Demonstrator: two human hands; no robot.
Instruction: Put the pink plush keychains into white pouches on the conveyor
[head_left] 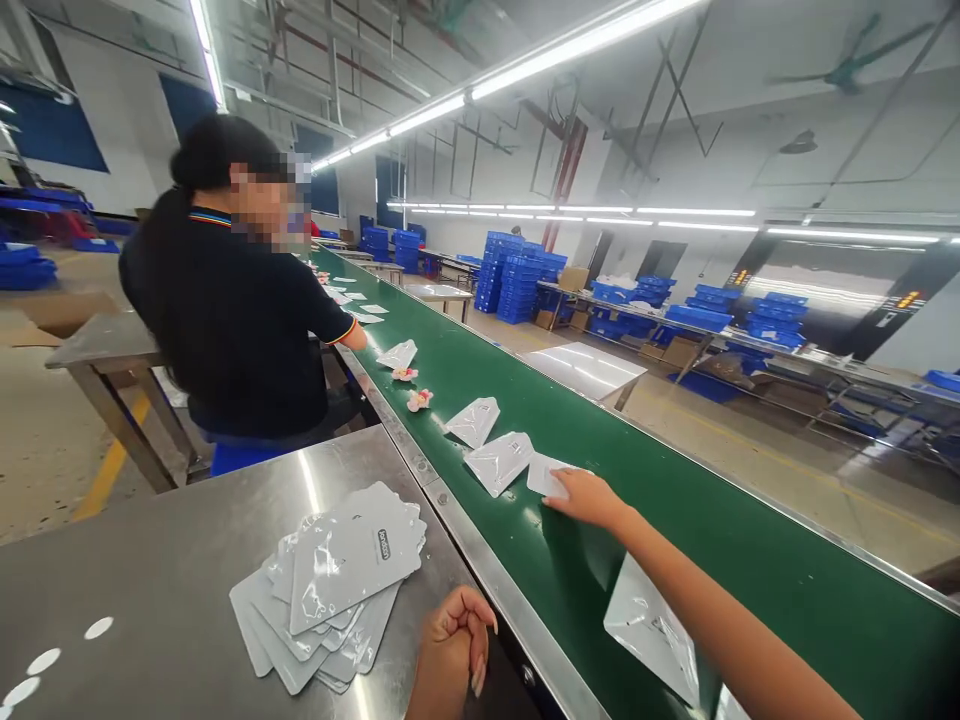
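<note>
On green belt (555, 420), right fingers (568, 479) seemingly gripping pouch (541, 472), left fingers (478, 643) curled, crates (519, 283) beyond

Green belt (765, 570), far side: open lane
Near side obstructed: silver pouches (501, 462), two pink pieces (420, 400), right hand (585, 497), forearm (720, 620); steel table (172, 560): pouch stack (356, 560) just left of left hand (456, 635)

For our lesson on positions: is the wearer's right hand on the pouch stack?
No, the right hand touches a pouch on the green belt, while the stack lies on the metal table.
</note>
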